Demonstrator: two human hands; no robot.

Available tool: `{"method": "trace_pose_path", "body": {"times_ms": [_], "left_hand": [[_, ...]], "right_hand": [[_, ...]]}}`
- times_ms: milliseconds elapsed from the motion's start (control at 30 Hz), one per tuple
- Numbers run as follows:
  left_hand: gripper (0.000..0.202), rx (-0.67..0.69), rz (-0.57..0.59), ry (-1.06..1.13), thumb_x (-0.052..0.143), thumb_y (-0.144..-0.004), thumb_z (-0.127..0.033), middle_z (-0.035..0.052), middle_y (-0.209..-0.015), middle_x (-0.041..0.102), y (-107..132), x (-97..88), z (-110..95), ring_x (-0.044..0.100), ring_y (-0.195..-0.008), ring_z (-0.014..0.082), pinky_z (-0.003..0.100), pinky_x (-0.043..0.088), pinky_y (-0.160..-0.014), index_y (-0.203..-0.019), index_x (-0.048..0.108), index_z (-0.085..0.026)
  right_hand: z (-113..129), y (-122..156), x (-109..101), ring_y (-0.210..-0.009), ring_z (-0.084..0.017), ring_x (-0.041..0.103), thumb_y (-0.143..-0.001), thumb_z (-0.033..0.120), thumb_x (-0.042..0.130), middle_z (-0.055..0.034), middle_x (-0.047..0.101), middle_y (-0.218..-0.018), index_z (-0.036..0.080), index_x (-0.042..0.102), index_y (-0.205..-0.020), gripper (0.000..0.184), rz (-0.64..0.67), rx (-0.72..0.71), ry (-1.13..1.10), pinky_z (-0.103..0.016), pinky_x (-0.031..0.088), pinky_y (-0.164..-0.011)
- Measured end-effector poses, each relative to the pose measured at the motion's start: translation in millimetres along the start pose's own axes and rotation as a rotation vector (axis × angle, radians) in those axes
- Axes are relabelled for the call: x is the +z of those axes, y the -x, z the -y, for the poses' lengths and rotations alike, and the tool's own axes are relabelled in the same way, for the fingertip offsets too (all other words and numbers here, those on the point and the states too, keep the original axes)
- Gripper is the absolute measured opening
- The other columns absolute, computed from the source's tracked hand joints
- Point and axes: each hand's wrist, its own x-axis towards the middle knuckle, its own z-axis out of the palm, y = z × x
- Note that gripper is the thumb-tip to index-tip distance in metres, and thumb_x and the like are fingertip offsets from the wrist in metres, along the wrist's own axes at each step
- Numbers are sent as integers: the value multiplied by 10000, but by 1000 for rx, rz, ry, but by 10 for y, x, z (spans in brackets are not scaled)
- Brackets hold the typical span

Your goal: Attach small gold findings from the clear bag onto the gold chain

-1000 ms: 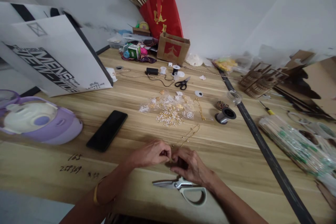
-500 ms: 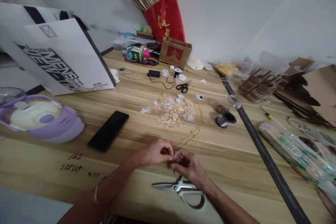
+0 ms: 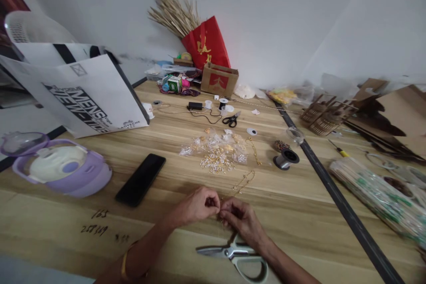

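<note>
Close together over the table's front, my left hand (image 3: 199, 205) and my right hand (image 3: 242, 218) meet fingertip to fingertip, both closed in a pinch. A thin gold chain (image 3: 246, 181) with small beads runs across the wood to their fingertips; the pinched end is too small to make out. Beneath my right hand and wrist lie scissors with pale handles (image 3: 250, 262), blades pointing left, partly covered. Beyond the hands is a pile of small gold and clear beads (image 3: 216, 160), with little plastic packets (image 3: 213, 140) behind it. Another gold chain (image 3: 254, 151) rests right of the pile.
Left are a black phone (image 3: 141, 180), a purple-and-white bottle (image 3: 71, 166) and a large white bag (image 3: 89, 97). A wire spool (image 3: 285, 159) stands right, near a dark strip (image 3: 336, 191). Black scissors (image 3: 231, 120) lie farther back. Packaged sticks (image 3: 372, 191) lie far right.
The camera has tilted up a little, so everything sits lower in view. My hands stay pinched together, with only slight finger movement; the chain and scissors lie as before.
</note>
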Motion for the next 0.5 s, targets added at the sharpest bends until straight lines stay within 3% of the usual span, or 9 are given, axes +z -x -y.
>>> {"method": "trace_pose_path", "body": {"times_ms": [333, 500], "left_hand": [[145, -22, -14, -109, 545, -672, -117, 0, -656, 657, 36, 3, -75, 539, -590, 113, 200, 390, -565, -719, 679, -149], [128, -21, 4, -129, 546, -696, -122, 4, -680, 658, 25, -12, -74, 555, -616, 123, 205, 398, -584, -736, 664, -151]], "right_hand": [[-8, 14, -22, -515, -97, 459, -835, 431, 562, 23, 517, -575, 161, 564, -732, 288, 0, -92, 117, -203, 349, -493], [36, 22, -48, -633, -127, 475, -870, 371, 524, -13, 530, -694, 165, 580, -732, 255, -20, -244, 264, -231, 371, -577]]}}
